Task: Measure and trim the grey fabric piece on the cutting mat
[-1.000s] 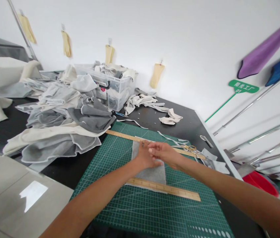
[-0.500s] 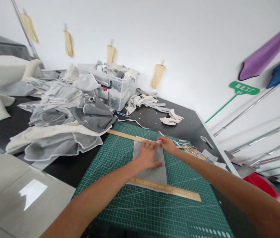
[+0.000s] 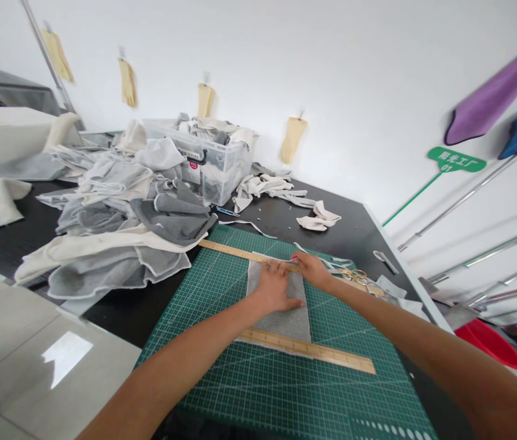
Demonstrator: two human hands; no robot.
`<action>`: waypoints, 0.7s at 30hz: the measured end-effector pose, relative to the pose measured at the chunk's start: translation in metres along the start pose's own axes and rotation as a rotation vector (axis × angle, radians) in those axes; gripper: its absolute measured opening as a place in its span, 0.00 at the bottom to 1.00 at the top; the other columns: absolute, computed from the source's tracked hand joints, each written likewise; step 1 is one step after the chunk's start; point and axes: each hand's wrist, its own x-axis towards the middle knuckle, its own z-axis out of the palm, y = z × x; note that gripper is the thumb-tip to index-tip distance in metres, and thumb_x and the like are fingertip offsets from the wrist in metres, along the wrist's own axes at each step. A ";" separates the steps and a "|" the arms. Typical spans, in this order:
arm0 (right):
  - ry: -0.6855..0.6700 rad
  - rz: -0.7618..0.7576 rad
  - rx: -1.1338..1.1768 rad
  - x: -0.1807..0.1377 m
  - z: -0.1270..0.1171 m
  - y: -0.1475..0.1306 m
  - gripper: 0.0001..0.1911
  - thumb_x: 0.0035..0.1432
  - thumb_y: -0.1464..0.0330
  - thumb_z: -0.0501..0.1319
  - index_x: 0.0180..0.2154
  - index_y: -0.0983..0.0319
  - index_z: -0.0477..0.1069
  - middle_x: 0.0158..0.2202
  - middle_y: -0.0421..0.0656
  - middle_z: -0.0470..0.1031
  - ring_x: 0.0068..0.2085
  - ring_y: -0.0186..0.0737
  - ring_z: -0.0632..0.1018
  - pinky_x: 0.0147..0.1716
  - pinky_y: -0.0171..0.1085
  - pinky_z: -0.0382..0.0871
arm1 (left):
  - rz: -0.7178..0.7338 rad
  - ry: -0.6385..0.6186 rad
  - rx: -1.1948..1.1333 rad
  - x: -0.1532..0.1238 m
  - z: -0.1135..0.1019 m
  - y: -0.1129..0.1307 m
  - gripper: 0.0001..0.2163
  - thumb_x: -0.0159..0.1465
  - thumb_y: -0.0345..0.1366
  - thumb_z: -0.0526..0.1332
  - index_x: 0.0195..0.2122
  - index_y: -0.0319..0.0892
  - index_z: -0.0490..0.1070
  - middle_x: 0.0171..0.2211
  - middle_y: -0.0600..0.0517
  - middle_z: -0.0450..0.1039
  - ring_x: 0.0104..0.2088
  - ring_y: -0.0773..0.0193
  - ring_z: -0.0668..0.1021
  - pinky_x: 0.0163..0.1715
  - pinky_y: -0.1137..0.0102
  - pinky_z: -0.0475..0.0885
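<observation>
A grey piece of cloth (image 3: 299, 319) lies flat on the green cutting mat (image 3: 222, 287). One wooden ruler (image 3: 226, 249) crosses its far edge, and a second wooden ruler (image 3: 341, 359) lies across its near edge. My left hand (image 3: 277, 287) is spread flat on the cloth, fingertips at the far ruler, thumb out to the right. Beside those fingertips, my right hand (image 3: 311, 267) is closed in a pinch at the ruler's edge. A small pink thing shows at its fingers, mostly hidden, and its kind is unclear.
Left of the mat rises a heap of grey and white cloths (image 3: 116, 201). Behind it stands a clear plastic bin (image 3: 222, 165) full of cloth. Scissors (image 3: 359, 276) and offcuts lie at the mat's right edge, and a blue pen-like tool (image 3: 225, 211) beyond its far edge.
My right hand has shifted slightly at the ruler's edge, and less of the pink thing shows. My left hand stays pressed in place. The whole view has moved a little.
</observation>
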 end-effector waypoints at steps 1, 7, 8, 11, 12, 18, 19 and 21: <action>-0.003 -0.004 -0.017 -0.001 0.000 -0.001 0.13 0.68 0.69 0.53 0.42 0.60 0.77 0.37 0.47 0.82 0.38 0.46 0.79 0.39 0.38 0.66 | 0.000 -0.004 0.000 0.000 0.000 0.000 0.50 0.54 0.72 0.57 0.68 0.38 0.60 0.67 0.38 0.59 0.67 0.36 0.58 0.67 0.44 0.47; -0.002 -0.027 -0.097 -0.006 -0.001 -0.003 0.13 0.67 0.71 0.56 0.40 0.59 0.80 0.40 0.48 0.81 0.42 0.46 0.78 0.44 0.39 0.65 | 0.008 0.001 -0.014 0.000 0.002 -0.001 0.50 0.55 0.72 0.56 0.68 0.38 0.59 0.68 0.39 0.59 0.67 0.37 0.57 0.68 0.44 0.46; 0.004 -0.027 -0.108 -0.007 -0.002 -0.003 0.13 0.67 0.71 0.56 0.40 0.59 0.80 0.40 0.48 0.81 0.43 0.47 0.78 0.45 0.39 0.65 | 0.006 -0.001 -0.017 0.000 0.002 -0.001 0.50 0.55 0.72 0.56 0.68 0.39 0.60 0.68 0.39 0.59 0.67 0.37 0.57 0.68 0.44 0.45; 0.019 -0.015 -0.133 -0.008 -0.005 -0.003 0.13 0.67 0.71 0.56 0.40 0.60 0.81 0.41 0.50 0.79 0.44 0.48 0.76 0.47 0.41 0.65 | 0.007 -0.010 -0.021 0.000 0.001 -0.001 0.49 0.56 0.72 0.55 0.68 0.39 0.60 0.68 0.39 0.58 0.68 0.36 0.56 0.67 0.41 0.44; 0.017 -0.012 -0.134 -0.008 -0.006 -0.002 0.14 0.67 0.71 0.56 0.40 0.61 0.82 0.41 0.50 0.78 0.44 0.48 0.76 0.46 0.41 0.65 | 0.007 -0.016 -0.020 0.000 0.001 0.000 0.49 0.56 0.72 0.55 0.68 0.39 0.60 0.68 0.38 0.58 0.68 0.36 0.56 0.67 0.40 0.43; -0.039 -0.034 -0.101 -0.008 -0.011 0.005 0.12 0.65 0.72 0.58 0.36 0.62 0.80 0.37 0.48 0.77 0.40 0.45 0.76 0.41 0.38 0.65 | -0.009 -0.022 -0.030 0.000 0.001 0.000 0.51 0.57 0.73 0.53 0.69 0.37 0.59 0.69 0.36 0.57 0.68 0.35 0.54 0.67 0.38 0.42; -0.043 -0.039 -0.093 -0.007 -0.011 0.005 0.12 0.65 0.72 0.57 0.36 0.62 0.80 0.36 0.48 0.77 0.40 0.45 0.76 0.41 0.38 0.66 | -0.009 -0.021 -0.037 0.000 0.001 0.000 0.51 0.57 0.73 0.53 0.69 0.37 0.59 0.69 0.37 0.57 0.68 0.35 0.54 0.67 0.38 0.41; -0.046 -0.049 -0.072 -0.006 -0.011 0.006 0.12 0.66 0.72 0.57 0.36 0.62 0.80 0.37 0.48 0.77 0.40 0.46 0.77 0.42 0.38 0.66 | -0.011 -0.024 -0.048 -0.001 0.001 0.001 0.51 0.56 0.73 0.53 0.70 0.37 0.58 0.69 0.37 0.57 0.69 0.34 0.54 0.67 0.38 0.41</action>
